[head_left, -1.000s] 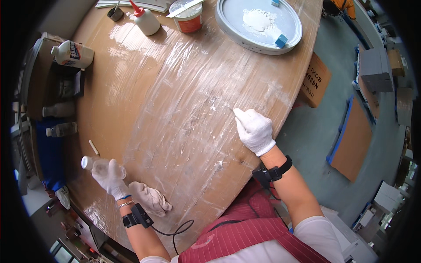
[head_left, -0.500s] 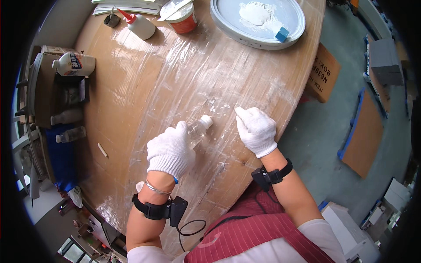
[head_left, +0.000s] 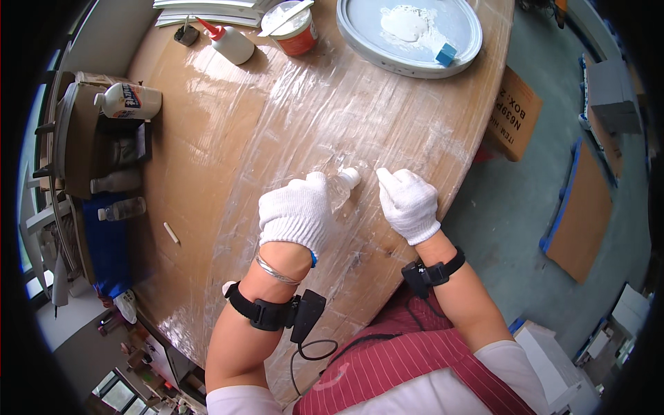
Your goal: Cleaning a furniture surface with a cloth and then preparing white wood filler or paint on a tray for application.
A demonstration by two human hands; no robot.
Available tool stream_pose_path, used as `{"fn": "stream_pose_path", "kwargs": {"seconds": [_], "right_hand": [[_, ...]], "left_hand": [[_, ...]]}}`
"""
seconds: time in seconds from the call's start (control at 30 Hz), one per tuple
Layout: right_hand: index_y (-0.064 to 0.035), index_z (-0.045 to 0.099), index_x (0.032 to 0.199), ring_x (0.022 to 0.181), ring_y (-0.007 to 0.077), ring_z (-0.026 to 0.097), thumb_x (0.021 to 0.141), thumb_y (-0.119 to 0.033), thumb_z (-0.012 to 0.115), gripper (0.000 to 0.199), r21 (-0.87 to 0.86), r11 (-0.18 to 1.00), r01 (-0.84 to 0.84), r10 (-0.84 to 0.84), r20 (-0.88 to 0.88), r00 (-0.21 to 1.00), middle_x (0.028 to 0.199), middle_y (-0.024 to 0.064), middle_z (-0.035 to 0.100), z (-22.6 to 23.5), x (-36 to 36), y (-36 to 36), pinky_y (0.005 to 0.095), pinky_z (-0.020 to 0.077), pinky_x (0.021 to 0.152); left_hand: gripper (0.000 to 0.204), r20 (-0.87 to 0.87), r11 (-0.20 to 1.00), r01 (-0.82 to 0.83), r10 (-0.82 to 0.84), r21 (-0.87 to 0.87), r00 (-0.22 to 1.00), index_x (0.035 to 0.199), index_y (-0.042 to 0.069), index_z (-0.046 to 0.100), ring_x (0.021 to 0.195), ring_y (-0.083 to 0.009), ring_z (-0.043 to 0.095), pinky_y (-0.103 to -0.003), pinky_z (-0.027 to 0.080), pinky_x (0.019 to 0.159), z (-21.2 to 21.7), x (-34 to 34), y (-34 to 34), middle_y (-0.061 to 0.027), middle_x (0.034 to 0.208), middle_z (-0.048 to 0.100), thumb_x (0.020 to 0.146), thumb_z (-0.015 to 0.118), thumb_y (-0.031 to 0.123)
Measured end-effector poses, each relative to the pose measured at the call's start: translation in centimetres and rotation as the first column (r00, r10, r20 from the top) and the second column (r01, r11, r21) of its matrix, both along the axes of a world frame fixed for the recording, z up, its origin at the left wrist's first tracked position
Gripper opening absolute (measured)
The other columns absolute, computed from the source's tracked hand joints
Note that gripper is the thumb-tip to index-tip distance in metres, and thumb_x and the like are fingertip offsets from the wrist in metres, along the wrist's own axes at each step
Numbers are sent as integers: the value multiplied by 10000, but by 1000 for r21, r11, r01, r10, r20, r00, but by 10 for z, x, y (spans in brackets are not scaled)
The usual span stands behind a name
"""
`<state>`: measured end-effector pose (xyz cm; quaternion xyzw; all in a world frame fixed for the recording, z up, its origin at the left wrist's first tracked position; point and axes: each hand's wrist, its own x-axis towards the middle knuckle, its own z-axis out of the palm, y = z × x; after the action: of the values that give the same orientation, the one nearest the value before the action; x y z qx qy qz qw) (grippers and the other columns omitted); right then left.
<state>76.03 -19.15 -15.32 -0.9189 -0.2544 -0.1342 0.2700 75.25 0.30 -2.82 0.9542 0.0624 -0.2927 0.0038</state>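
A clear plastic bottle [head_left: 338, 193] with a white top lies tilted in my left hand [head_left: 296, 213], whose gloved fingers are wrapped round it. The bottle's lower part is hidden behind that hand. Its top points to the upper right, a short way from my right hand [head_left: 409, 206]. That hand wears a white knit glove too. Its fingers are drawn in with thumb and forefinger together at the tip; whatever they may pinch is too small to make out. Beneath both hands is a wooden tabletop [head_left: 228, 155] covered in clear film.
At the far side stand a white squeeze bottle [head_left: 233, 47] with a red nozzle, a tub [head_left: 297, 43] of white paste, and a round grey tray [head_left: 353, 43] bearing white paste and a blue block [head_left: 445, 54]. A small white stick [head_left: 171, 232] lies left. Beyond the right edge is a carton [head_left: 515, 117].
My left hand has moved right with the bottle, bringing its top closer to my right hand. The right hand has hardly moved. The whole view has shifted slightly.
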Motion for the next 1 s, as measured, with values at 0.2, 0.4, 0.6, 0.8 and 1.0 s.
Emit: {"fn": "stream_pose_path", "kwargs": {"seconds": [0.2,0.4,0.6,0.8,1.0], "right_hand": [[-117,719,1092,678,241,642,825,-135,714,268,11,1000,8,-7,-3,1000,754,58,560,-1,-1,1,364,520,562],[-111,713,1074,656,237,638,830,-130,705,245,31,999,-23,23,3,1000,741,58,554,-2,-1,1,363,514,554],[-106,708,1048,647,238,637,825,-132,706,225,75,992,-100,100,14,995,733,61,551,-5,-1,-5,361,511,549],[-99,712,1030,642,245,636,830,-135,705,203,19,999,-47,47,9,999,725,64,552,0,-1,-3,364,516,550],[-106,713,1041,645,249,637,842,-143,701,203,10,999,-32,32,29,999,725,67,556,-2,-1,1,363,517,551]], "left_hand": [[422,-72,993,-115,116,12,991,1169,28,631,946,-404,734,-473,580,811,8,-12,10,-229,1021,741,795,683,217],[647,134,860,-451,489,-239,862,1359,31,522,934,-309,718,-413,557,847,-21,-69,44,-154,1003,716,772,739,196],[550,370,374,-122,927,-919,53,1301,69,505,1053,-185,586,-345,502,955,-64,-123,83,-65,1171,571,819,751,-28],[570,295,274,-223,953,-936,-68,1338,89,482,1143,-203,582,-379,478,1050,-62,-149,73,-62,1233,576,846,762,19],[642,293,259,-342,955,-903,-51,1428,82,458,1188,-245,586,-395,454,1079,-62,-158,67,-92,1279,589,871,773,127]]}}
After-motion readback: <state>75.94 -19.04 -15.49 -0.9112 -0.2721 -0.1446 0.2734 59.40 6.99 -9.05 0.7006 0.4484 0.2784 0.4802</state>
